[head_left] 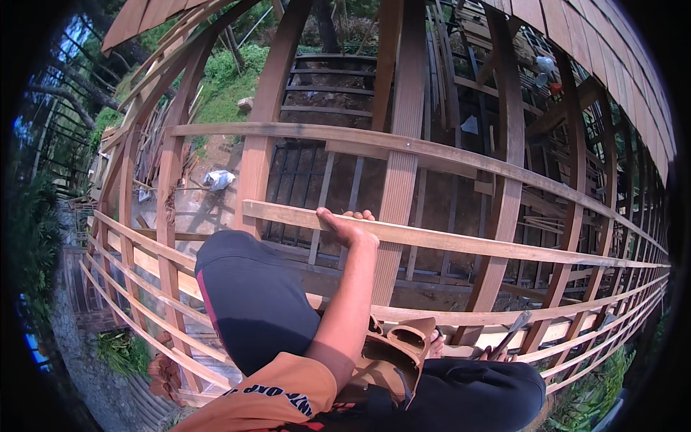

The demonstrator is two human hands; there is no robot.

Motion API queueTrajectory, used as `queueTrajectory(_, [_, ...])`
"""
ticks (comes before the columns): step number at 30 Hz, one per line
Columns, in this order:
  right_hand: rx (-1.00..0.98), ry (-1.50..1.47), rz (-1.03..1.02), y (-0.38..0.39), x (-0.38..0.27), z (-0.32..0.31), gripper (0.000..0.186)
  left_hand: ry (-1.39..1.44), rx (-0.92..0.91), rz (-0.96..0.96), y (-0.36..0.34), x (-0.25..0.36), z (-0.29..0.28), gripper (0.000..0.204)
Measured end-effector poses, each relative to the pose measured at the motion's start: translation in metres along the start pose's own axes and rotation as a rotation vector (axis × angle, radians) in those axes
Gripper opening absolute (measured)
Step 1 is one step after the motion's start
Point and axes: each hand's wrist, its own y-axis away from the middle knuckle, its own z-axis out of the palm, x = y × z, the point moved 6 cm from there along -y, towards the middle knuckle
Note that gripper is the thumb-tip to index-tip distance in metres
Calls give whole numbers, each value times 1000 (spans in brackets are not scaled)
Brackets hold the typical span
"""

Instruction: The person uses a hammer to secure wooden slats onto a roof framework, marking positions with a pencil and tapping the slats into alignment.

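Note:
My left hand is closed around a wooden batten, near its left end. The thumb lies along the upper edge and the fingers curl over the far side. This batten crosses the sloping brown rafters. At the lower right, my right hand shows only as a few fingers behind my dark-trousered knee. They are wrapped around a dark, narrow tool that points up and right; its exact kind is unclear. A brown leather tool pouch hangs at my waist between my legs.
Another batten runs parallel farther up, and several more curve below. Brown shingles cover the upper right. Through the gaps, metal bars and the ground far below show. A white bag lies down there, with grass beyond.

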Motion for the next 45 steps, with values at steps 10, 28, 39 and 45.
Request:
queueTrajectory(10, [-764,371,22,-97,-105,229,81,80,-74,-110,-3,-6,-6,67])
queueTrajectory(28, [172,-436,-341,-39,-47,-169,34,-371,-62,29,-31,-27,-29,114])
queueTrajectory(39, [-113,-506,-187,-63,-53,-94,27,-1548,-1383,889,154,-76,-56,70])
queueTrajectory(45, [-81,-884,-76,-65,-35,-97,57,-1151,-1092,956,136,-33,-23,57])
